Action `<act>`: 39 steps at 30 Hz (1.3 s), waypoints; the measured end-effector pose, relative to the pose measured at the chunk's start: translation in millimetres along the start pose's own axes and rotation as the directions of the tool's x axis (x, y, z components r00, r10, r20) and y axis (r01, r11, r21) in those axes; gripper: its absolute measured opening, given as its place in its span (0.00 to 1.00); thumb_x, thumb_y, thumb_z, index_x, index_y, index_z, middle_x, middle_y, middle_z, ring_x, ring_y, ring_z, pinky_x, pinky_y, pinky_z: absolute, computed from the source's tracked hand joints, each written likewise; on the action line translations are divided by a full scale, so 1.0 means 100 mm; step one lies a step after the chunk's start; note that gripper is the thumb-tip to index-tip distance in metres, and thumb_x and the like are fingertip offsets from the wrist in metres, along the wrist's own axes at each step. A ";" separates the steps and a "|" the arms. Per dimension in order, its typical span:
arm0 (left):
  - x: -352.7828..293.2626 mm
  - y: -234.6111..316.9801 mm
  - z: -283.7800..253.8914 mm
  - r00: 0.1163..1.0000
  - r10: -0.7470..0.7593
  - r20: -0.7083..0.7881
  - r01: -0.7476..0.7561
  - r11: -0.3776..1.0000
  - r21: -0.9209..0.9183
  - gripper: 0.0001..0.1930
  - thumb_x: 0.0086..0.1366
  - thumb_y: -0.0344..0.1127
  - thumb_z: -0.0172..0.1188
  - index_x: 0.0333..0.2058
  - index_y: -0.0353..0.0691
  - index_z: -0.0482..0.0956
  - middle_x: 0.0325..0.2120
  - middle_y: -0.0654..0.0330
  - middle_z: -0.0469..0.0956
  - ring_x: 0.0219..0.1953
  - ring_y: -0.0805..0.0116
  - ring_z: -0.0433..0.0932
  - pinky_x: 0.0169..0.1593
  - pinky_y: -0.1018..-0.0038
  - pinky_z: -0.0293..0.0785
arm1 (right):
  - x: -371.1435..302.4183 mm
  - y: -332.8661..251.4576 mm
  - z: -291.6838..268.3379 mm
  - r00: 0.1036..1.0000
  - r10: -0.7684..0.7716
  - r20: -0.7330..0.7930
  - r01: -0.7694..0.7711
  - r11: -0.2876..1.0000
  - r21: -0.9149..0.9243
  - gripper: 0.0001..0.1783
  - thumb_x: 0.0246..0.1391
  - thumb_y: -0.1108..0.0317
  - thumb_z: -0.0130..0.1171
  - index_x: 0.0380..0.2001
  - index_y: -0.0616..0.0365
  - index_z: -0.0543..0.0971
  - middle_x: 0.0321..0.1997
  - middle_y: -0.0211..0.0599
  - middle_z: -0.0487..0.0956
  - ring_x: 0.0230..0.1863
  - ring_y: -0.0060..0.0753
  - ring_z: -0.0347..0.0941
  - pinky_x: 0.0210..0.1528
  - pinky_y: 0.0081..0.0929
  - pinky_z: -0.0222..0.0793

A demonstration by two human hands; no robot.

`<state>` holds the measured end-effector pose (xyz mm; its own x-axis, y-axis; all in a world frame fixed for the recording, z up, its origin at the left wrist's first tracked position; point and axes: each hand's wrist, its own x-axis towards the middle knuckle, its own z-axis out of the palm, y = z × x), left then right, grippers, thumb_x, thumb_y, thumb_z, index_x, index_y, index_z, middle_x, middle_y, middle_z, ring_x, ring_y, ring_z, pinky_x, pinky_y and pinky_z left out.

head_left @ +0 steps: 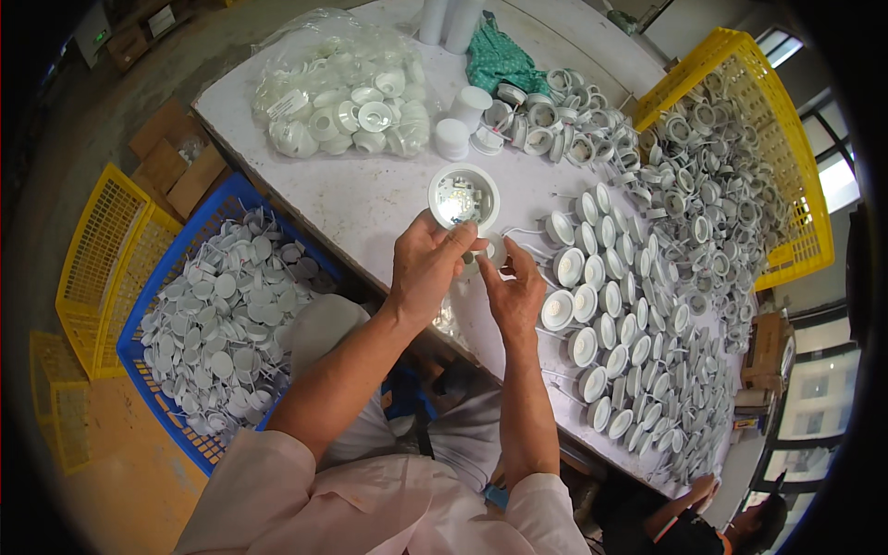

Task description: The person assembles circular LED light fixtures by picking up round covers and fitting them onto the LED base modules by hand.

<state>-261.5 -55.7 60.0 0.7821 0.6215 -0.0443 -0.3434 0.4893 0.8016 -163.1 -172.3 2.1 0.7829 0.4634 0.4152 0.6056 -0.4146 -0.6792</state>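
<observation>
My left hand (430,264) is closed on a round white lamp housing (446,197), the thumb lying at its lower rim. A circuit board with small parts shows inside the open face of the housing. Close by, my right hand (515,291) pinches a pale round piece (497,248) between thumb and fingers; its exact kind is hard to make out. The fingertips of both hands nearly meet below the housing. To the right, several rows of white round lamp units (584,347) with thin wires stand on the white table (356,208).
A clear bag (342,92) of white cups lies at the back left. White lamp rings (578,120) are heaped near a green cloth (499,57) and a tipped yellow crate (805,185). At my left stands a blue basket (139,338) of white discs. Another person (689,527) works at lower right.
</observation>
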 end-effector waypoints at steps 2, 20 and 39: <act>0.00 -0.02 0.00 1.000 -0.001 -0.003 0.001 1.000 0.010 0.15 0.63 0.34 0.57 0.46 0.32 0.70 0.38 0.59 0.76 0.37 0.73 0.78 0.26 0.84 0.63 | -0.01 0.02 -0.03 0.999 -0.031 -0.017 0.031 0.999 -0.009 0.28 0.36 0.69 0.73 0.44 0.65 0.77 0.36 0.44 0.80 0.30 0.30 0.76 0.31 0.24 0.73; -0.11 -0.17 0.23 0.991 -0.126 0.036 0.123 0.990 0.072 0.11 0.57 0.29 0.59 0.39 0.29 0.77 0.33 0.59 0.79 0.33 0.76 0.76 0.37 0.80 0.73 | -0.25 -0.03 -0.62 0.967 0.212 -0.142 -0.105 0.838 0.536 0.36 0.40 0.85 0.65 0.57 0.61 0.67 0.48 0.34 0.72 0.45 0.25 0.73 0.44 0.20 0.72; -0.08 -0.44 0.19 0.975 -0.220 -0.007 0.220 0.975 -0.007 0.13 0.57 0.24 0.62 0.42 0.34 0.75 0.36 0.59 0.79 0.37 0.72 0.78 0.41 0.75 0.77 | -0.58 0.15 -0.69 0.959 0.250 -0.137 -0.121 0.791 0.600 0.37 0.42 0.86 0.62 0.58 0.59 0.66 0.53 0.37 0.69 0.53 0.31 0.70 0.50 0.26 0.71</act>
<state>-242.7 -93.2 36.5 0.8351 0.5024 -0.2239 -0.1661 0.6184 0.7681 -189.1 -259.3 9.2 0.9214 0.2334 0.3108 0.2987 0.0864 -0.9504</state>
